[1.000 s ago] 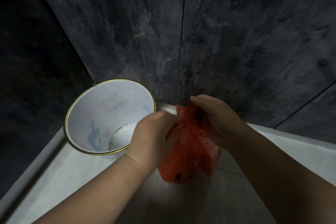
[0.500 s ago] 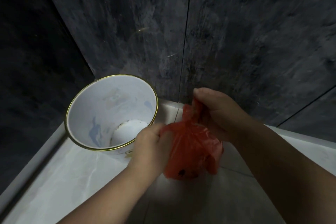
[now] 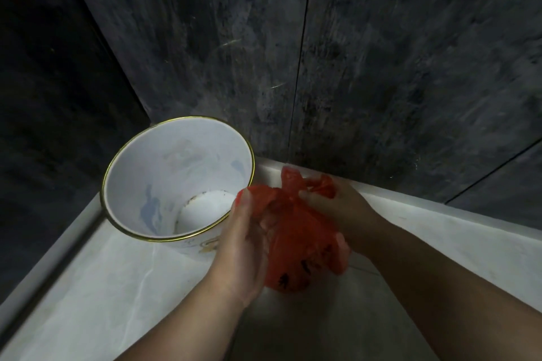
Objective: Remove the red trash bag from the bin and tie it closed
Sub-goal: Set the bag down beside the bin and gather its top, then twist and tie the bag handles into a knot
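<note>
The red trash bag point(image 3: 302, 246) hangs outside the bin, between my two hands, above the floor. My left hand point(image 3: 243, 246) grips one twisted flap of the bag's top on the left. My right hand point(image 3: 334, 205) pinches the other flap on the right. The two flaps cross at the bag's neck between my hands. The white bin point(image 3: 176, 155) with a gold rim stands to the left of the bag, and its inside holds no bag.
Dark marbled wall panels point(image 3: 381, 67) form a corner right behind the bin. A pale raised ledge point(image 3: 440, 214) runs along the foot of the walls. Light floor tiles point(image 3: 102, 287) lie below my arms.
My right hand has dropped from above the bag to its right side. The top flaps are now pulled apart to left and right. The view has shifted slightly.
</note>
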`<state>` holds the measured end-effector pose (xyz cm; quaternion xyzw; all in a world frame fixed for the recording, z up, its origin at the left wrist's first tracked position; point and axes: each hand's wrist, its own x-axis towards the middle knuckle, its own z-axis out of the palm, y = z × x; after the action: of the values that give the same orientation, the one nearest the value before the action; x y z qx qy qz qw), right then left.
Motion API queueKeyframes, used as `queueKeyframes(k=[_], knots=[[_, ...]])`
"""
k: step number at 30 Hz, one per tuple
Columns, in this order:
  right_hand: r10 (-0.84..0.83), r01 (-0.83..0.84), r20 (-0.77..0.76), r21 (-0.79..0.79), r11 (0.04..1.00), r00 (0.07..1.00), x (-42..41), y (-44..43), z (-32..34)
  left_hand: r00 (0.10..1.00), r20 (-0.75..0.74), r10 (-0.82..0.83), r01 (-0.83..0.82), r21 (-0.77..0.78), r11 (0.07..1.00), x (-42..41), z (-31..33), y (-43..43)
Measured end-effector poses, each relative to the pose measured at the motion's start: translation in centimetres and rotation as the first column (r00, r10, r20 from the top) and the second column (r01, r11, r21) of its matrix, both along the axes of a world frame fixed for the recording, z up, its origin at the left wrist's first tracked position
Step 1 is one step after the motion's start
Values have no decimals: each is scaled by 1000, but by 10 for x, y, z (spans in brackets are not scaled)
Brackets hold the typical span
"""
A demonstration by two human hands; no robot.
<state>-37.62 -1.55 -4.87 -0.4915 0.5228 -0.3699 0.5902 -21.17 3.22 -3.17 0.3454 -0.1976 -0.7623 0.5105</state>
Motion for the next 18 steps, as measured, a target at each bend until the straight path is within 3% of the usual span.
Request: queueKeyframes(k=[1,2,3,4,5,8,10,12,15,17,18], knots=[[-22,18,84,43,999,996,1,0,-1,993,111,-34,36,-22,999,-3,-3,0],[-56,41,161,94,995,985,1,-1,-1,942,329,-57,82,-63,995,-4,-7,-2],[-92,62,223,139,988,970,0,-1,-2,812,583,-25,116,-119,986,-7,-10,-1],[-123,81,256,166,983,959,-2,-1,-4,673,739,21,169,-182,969,-10,-15,1],[-138,92,270,176,980,953,-3,1,-7,598,799,64,191,-220,957,-13,-20,3],[-79,58,251,90,994,965,-2,7,-12,626,771,117,44,-184,982,-23,-18,-3],[-20,24,142,-25,999,990,4,12,-12,638,757,142,-65,-131,989,-25,-19,-13],[-76,76,5,-82,994,997,14,15,-11,613,782,111,-66,-90,994,-28,-19,-17],[-207,207,-76,-2,978,975,20,16,-7,732,678,75,-129,30,991,-34,-16,-10],[-308,314,-103,50,948,946,18,14,1,860,495,127,-223,140,965,-37,-13,-10],[-399,402,-44,95,911,916,17,12,5,916,367,163,-262,236,936,-37,-9,-11]])
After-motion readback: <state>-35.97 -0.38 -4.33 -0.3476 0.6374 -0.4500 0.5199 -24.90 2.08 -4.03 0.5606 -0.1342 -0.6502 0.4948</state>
